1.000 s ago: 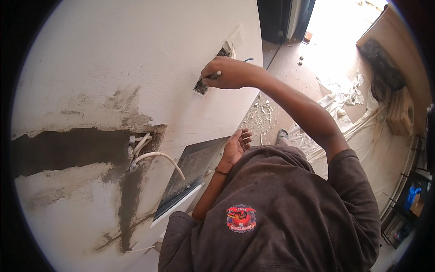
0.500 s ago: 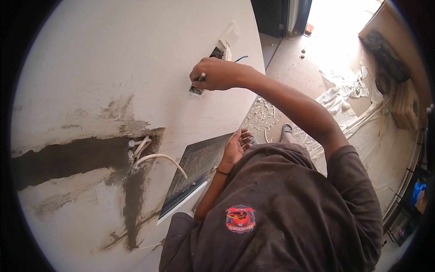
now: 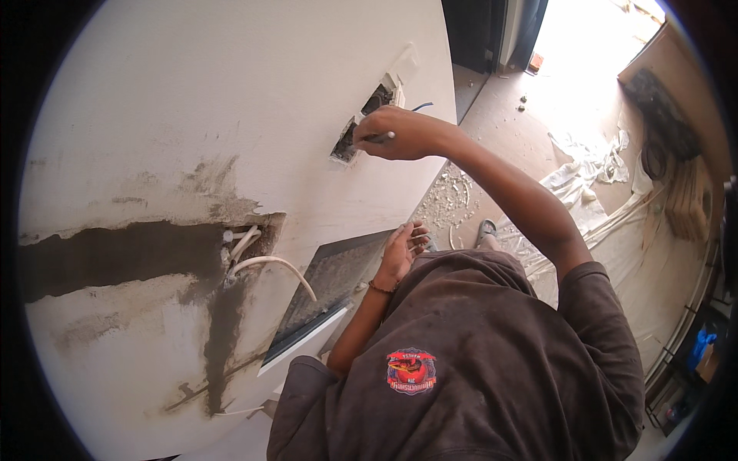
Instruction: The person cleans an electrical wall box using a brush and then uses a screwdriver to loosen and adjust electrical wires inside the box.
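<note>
My right hand is raised at the wall, closed around a thin dark rod with a pale rounded end. Most of that tool is hidden by my fingers. Just left of the hand, a lower rectangular wall opening shows a dark, rough inside. Above it is a second opening, with a white plastic piece at its edge and a blue wire sticking out. My left hand hangs by my waist, palm turned up, its fingers loosely apart and holding nothing.
White cables curve out of a hole in the wall beside dark grey plaster. A dark framed panel is set low. Rubble and plastic sheeting lie on the floor. Boards stand at the right.
My right hand has drawn back to the right, uncovering more of the lower opening; the rod is still in it. My left hand stays by my waist. The view has shifted slightly.
</note>
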### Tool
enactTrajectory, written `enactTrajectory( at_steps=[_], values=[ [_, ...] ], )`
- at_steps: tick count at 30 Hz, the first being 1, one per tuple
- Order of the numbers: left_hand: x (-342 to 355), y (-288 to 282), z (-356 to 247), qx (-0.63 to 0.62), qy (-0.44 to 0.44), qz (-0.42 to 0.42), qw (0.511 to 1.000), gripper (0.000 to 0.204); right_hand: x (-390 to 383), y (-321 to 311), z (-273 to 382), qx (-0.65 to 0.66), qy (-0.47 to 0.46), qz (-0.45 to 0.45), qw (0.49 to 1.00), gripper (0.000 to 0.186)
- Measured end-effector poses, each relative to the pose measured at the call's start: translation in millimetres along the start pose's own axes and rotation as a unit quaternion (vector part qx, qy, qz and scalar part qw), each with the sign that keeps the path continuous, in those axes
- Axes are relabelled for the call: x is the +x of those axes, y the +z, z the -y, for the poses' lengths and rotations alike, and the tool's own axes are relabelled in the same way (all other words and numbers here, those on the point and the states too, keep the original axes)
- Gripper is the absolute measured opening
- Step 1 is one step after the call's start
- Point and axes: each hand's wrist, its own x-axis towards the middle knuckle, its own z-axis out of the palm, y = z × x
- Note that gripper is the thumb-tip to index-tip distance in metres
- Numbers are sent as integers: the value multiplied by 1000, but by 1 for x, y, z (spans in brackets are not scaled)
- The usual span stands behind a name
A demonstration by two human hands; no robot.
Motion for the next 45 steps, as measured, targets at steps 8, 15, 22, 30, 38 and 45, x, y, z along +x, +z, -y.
enactTrajectory(
  at_steps=[8, 15, 22, 30, 38, 45],
  values=[
    [35, -131, 101, 629, 47, -162, 759, 30, -70, -54, 37, 79, 179, -28, 980, 23],
    [24, -15, 6, 96, 149, -81, 981, 33, -153, 40, 47, 256, 324, -125, 902, 33],
    [51, 67, -122, -100, 318, -165, 928, 25, -198, 40, 49, 322, 383, -272, 822, 37],
    [91, 73, -161, -276, 289, -222, 889, 21, -251, 24, 42, 284, 430, -361, 777, 36],
    [67, 88, -136, -63, 286, -264, 919, 19, -269, 24, 33, 323, 425, -299, 790, 32],
    [37, 114, -53, -50, 94, -87, 990, 31, -238, 7, 31, 339, 325, -193, 861, 31]
  ],
)
